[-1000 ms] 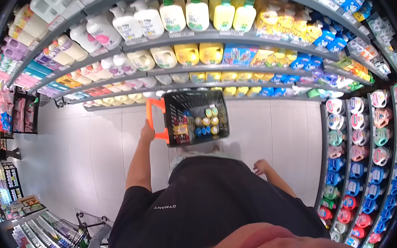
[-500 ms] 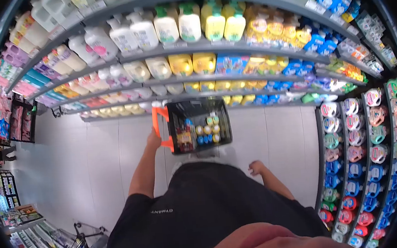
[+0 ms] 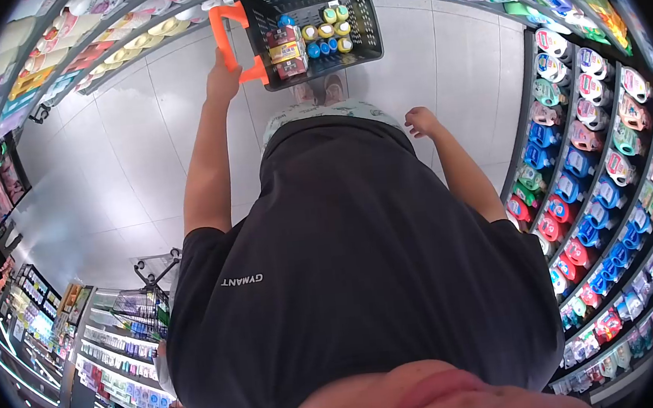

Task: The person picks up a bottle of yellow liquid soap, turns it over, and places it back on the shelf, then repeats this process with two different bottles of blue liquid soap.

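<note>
My left hand (image 3: 224, 79) is wrapped around the orange handle (image 3: 225, 36) of a black plastic shopping basket (image 3: 365, 64). The basket sits ahead of my feet, tilted slightly in view. Inside it, on the handle side, are red boxes with a yellow band (image 3: 287, 52). Beside them stand several small round containers with yellow and white tops (image 3: 325, 31) and several with blue tops (image 3: 314, 50). My right hand (image 3: 421, 122) hangs at my right side, fingers loosely bent and a little apart, with nothing in it.
Shelves of detergent bottles (image 3: 563, 152) curve along the right. More shelves with bottles (image 3: 145, 41) run across the front. Behind me on the left, a shopping cart (image 3: 140, 310) stands near another person (image 3: 164, 370). Pale floor tiles (image 3: 124, 152) lie at left.
My view has tipped further down, so the basket and both hands appear higher and larger. The left hand keeps its hold on the handle. The right hand stays free.
</note>
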`<action>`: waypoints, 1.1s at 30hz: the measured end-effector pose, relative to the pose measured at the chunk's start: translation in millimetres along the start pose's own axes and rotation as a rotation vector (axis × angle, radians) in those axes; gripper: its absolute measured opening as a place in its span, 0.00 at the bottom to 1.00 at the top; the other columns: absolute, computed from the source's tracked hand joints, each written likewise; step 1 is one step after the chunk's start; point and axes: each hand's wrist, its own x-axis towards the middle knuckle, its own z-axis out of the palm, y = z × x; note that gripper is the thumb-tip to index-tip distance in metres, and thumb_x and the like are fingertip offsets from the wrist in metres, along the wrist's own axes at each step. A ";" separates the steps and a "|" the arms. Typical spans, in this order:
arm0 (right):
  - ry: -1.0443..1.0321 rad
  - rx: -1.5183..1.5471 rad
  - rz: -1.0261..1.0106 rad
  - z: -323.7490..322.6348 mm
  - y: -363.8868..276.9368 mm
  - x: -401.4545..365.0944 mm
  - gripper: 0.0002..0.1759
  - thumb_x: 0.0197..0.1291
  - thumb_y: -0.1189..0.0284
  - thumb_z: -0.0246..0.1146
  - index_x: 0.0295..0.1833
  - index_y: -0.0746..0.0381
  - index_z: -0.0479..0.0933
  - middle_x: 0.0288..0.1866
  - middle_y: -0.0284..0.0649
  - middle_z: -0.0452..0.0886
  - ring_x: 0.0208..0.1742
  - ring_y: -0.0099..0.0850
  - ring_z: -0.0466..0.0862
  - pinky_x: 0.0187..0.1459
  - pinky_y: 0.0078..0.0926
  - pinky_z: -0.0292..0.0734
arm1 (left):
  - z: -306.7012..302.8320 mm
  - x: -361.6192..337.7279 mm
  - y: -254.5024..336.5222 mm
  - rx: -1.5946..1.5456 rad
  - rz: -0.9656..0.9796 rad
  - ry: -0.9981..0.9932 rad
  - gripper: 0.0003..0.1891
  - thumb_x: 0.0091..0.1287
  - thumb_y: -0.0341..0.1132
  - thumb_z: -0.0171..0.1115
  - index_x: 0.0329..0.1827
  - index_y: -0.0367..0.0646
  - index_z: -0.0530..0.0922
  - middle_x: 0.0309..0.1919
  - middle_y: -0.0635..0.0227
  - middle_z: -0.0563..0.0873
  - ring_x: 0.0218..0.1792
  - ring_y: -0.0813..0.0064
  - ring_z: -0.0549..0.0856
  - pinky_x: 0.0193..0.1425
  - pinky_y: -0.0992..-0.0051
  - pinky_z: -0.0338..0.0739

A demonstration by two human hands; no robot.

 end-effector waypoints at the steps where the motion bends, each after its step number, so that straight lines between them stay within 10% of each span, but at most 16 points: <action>1: -0.002 -0.004 0.003 1.2 -0.9 0.6 0.20 0.61 0.67 0.58 0.54 0.66 0.81 0.46 0.43 0.88 0.39 0.39 0.89 0.38 0.41 0.89 | -1.6 -3.2 5.7 -0.005 -0.006 -0.006 0.46 0.69 0.42 0.63 0.85 0.42 0.47 0.52 0.41 0.87 0.54 0.41 0.86 0.58 0.51 0.81; 12: 0.022 -0.233 -0.102 -1.3 -71.7 31.1 0.18 0.61 0.67 0.60 0.53 0.63 0.83 0.41 0.42 0.88 0.35 0.34 0.88 0.34 0.35 0.87 | -21.8 -19.0 38.4 -0.162 -0.129 -0.119 0.45 0.70 0.42 0.62 0.85 0.42 0.47 0.63 0.37 0.80 0.63 0.43 0.82 0.63 0.56 0.79; 18: 0.061 -0.500 -0.319 -3.2 -113.4 99.8 0.19 0.60 0.62 0.60 0.50 0.61 0.86 0.49 0.52 0.89 0.50 0.47 0.89 0.55 0.41 0.83 | 69.4 -52.5 73.4 0.360 -0.001 0.428 0.41 0.65 0.35 0.60 0.82 0.37 0.57 0.79 0.29 0.53 0.79 0.31 0.56 0.80 0.44 0.56; 33: 0.217 -0.780 -0.391 17.2 -225.9 381.9 0.22 0.65 0.54 0.63 0.57 0.57 0.83 0.53 0.54 0.87 0.56 0.53 0.87 0.57 0.53 0.81 | 261.3 -24.4 129.1 -0.201 -0.009 -0.131 0.30 0.63 0.28 0.60 0.72 0.40 0.70 0.74 0.49 0.70 0.77 0.42 0.65 0.80 0.50 0.62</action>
